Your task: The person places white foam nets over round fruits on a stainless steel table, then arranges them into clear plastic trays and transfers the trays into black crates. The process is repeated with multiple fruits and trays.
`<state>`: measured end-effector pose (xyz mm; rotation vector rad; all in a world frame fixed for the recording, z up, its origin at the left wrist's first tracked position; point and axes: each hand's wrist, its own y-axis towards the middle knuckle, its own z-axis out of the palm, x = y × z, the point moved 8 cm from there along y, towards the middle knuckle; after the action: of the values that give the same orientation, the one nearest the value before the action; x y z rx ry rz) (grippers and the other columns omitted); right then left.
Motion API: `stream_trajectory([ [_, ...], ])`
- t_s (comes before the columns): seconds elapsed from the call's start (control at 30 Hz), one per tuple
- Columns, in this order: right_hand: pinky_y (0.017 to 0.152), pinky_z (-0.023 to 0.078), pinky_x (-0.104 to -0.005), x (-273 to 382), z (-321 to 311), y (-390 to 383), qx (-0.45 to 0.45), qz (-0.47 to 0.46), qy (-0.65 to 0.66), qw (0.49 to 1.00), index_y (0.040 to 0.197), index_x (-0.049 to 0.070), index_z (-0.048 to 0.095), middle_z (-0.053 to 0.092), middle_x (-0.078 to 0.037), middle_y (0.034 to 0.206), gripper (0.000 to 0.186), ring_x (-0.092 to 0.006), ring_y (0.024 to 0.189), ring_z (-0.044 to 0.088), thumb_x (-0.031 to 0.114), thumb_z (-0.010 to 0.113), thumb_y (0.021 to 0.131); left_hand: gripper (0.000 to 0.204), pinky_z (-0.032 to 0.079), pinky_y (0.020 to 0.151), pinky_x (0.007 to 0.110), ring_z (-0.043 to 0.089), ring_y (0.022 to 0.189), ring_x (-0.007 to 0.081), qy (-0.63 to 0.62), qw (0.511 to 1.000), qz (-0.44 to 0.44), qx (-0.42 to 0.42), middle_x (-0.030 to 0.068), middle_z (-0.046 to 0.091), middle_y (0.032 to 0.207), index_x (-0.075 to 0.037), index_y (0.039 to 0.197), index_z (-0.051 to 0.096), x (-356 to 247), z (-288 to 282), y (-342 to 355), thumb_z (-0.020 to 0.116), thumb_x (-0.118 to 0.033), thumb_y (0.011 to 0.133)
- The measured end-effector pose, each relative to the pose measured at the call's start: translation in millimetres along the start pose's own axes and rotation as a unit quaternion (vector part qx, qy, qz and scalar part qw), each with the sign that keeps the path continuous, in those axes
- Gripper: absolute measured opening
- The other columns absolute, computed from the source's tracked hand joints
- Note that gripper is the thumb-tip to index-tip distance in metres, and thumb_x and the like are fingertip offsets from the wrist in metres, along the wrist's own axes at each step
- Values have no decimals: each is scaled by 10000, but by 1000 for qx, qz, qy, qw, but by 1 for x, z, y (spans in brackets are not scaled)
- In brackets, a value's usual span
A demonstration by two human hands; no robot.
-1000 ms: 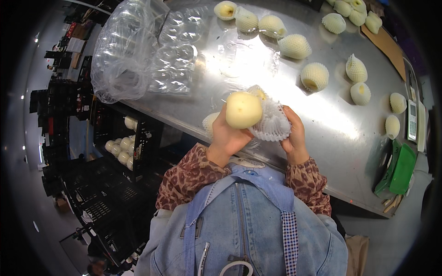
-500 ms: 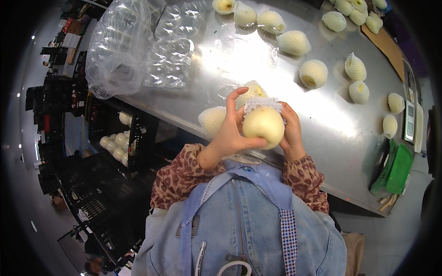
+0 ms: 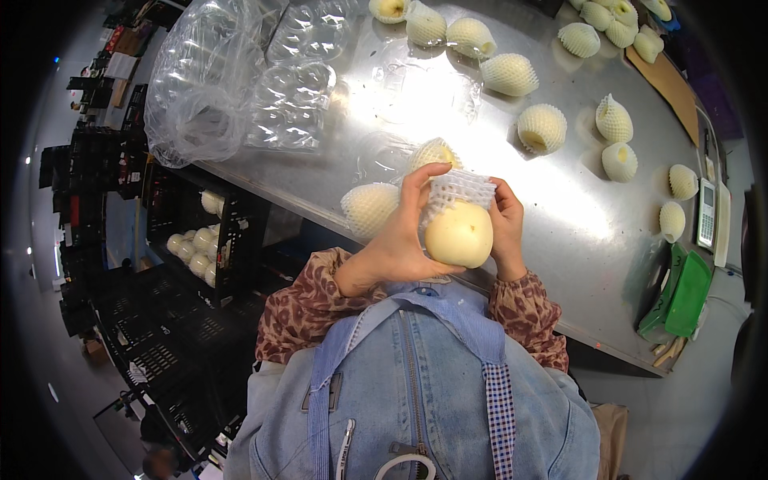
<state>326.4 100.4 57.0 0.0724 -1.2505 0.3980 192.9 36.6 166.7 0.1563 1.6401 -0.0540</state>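
Note:
A round, pale yellow pear (image 3: 458, 238) is held between my two hands in front of my chest, above the table's near edge. White foam netting (image 3: 462, 189) covers its far end, while its near end is bare. My left hand (image 3: 388, 244) curves round the pear's left side, thumb underneath and fingers at the netting. On the other side my right hand (image 3: 506, 232) grips the netting's edge and the pear's flank; some of its fingers are hidden behind the fruit. Just beyond my left hand lie two pears in foam nets, one to the left (image 3: 370, 210) and one farther back (image 3: 436, 152).
Several netted pears (image 3: 542, 129) are spread over the metal table (image 3: 552, 232). Clear plastic trays (image 3: 292, 104) and a large plastic bag (image 3: 196, 88) lie at the far left. A scale (image 3: 707, 212) and a green holder (image 3: 688, 294) stand at right. Black crates (image 3: 222, 248) are at left.
My left fingers have come down from a raised spread onto the netting. The netting stands up more from the pear, and the pear has tilted and dropped slightly toward me.

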Motion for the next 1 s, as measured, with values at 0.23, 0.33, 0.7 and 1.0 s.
stream_trajectory([
  [0.23, 618, 505, -271, 57, 1, -13, -97, -189, -283, 935, 966, -4, 660, 655, -90, 807, 111, -145, 691, 634, 85, 674, 901, 1149, 450, 991, 367, 540, 1182, 258, -69, 991, -56, -102, 174, 531, 1249, -76, 1473, 134, 17, -28, -3, 887, -56, 605],
  [0.33, 605, 503, -273, 84, 26, -31, -53, -277, -338, 898, 939, 2, 673, 656, -102, 803, 104, -168, 659, 635, 42, 712, 852, 1133, 475, 965, 360, 564, 1151, 259, -40, 989, -57, -132, 175, 550, 1231, -80, 1489, 131, 22, -38, -3, 871, -55, 631],
  [0.7, 719, 499, -320, 102, 63, -40, -14, -325, -311, 893, 1003, 1, 660, 658, -121, 941, 315, -238, 813, 621, 174, 803, 782, 824, 471, 951, 322, 573, 1131, 227, 6, 991, -106, -86, 150, 577, 1209, -11, 1446, 339, 40, -52, -12, 794, -184, 781],
  [1.0, 1068, 375, -493, 78, 129, -35, 145, -344, -403, 835, 1424, 13, 336, 396, -249, 1426, 1134, -411, 1316, 412, 461, 913, 558, 595, 439, 986, 301, 542, 1163, 174, -378, 891, -242, -71, 99, 558, 1258, -17, 1409, 392, 49, -62, -39, 664, -218, 919],
])
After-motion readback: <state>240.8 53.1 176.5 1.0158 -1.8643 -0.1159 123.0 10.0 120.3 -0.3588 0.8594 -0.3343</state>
